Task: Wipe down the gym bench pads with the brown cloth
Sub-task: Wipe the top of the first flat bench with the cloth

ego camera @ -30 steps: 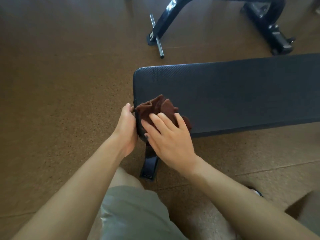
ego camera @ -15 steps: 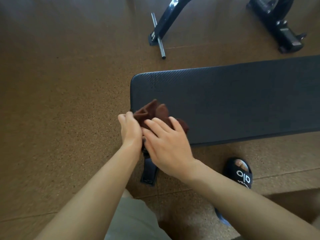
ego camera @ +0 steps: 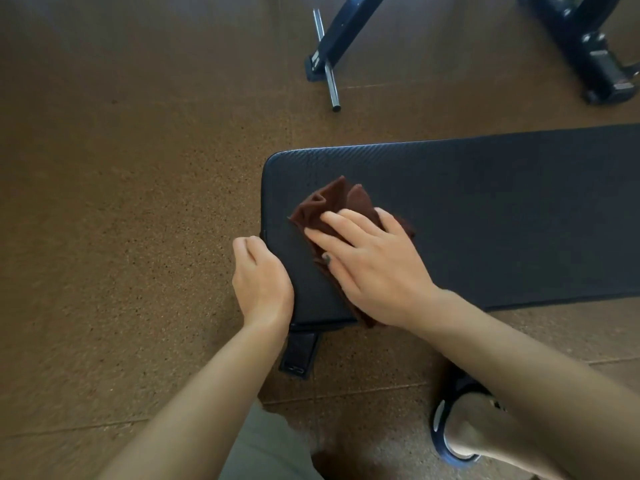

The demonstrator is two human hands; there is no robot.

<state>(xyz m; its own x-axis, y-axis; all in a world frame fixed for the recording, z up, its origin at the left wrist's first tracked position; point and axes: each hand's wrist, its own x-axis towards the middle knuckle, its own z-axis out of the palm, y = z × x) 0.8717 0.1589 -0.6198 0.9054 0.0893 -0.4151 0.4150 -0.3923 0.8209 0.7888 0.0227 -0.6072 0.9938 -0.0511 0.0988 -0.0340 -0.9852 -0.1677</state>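
A long black bench pad (ego camera: 485, 209) runs from the middle of the view to the right edge. The crumpled brown cloth (ego camera: 329, 206) lies on its left end. My right hand (ego camera: 374, 268) presses flat on the cloth with straight fingers and covers the cloth's near half. My left hand (ego camera: 261, 278) rests against the pad's left end, apart from the cloth, with its fingers loosely curled over the edge. Its thumb is hidden.
A black bench foot (ego camera: 299, 355) sticks out under the pad's near corner. Beyond the bench stand a black frame leg (ego camera: 341, 32) with a steel bar (ego camera: 329, 74) and a second machine base (ego camera: 595, 64). My slippered foot (ego camera: 460, 431) is on the cork floor, bottom right.
My left hand let go of the cloth and now lies against the pad's end. My right hand slid the cloth rightward, further onto the pad.
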